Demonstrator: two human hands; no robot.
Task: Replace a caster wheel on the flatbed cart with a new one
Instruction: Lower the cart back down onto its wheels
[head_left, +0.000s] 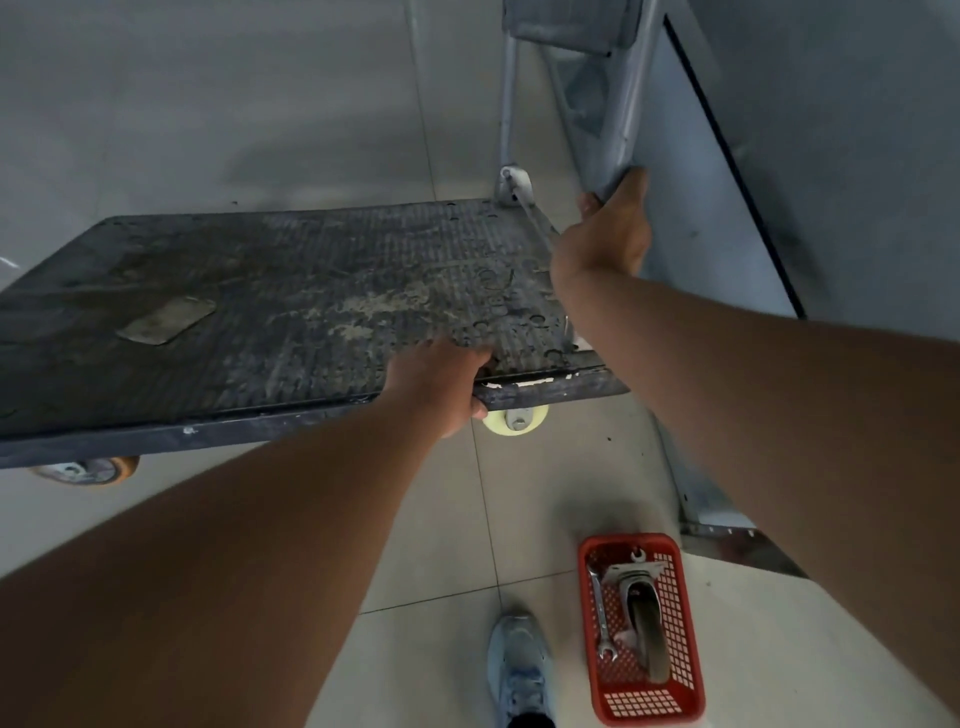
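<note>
Dark ribbed cart deck (291, 306), pale cream wheel (514, 418), orange wheel (88, 470), red lattice basket (685, 691), seemingly light-blue shoe (519, 670).

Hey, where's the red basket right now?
In the head view, the red basket sits on the floor at lower right, beside the person's shoe, holding a caster wheel and a wrench.

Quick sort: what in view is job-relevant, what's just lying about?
Job: dark worn flatbed cart deck; cream caster wheel; orange caster wheel; red plastic basket; grey spare caster; steel spanner.
Lying about: folded aluminium stepladder.
</note>
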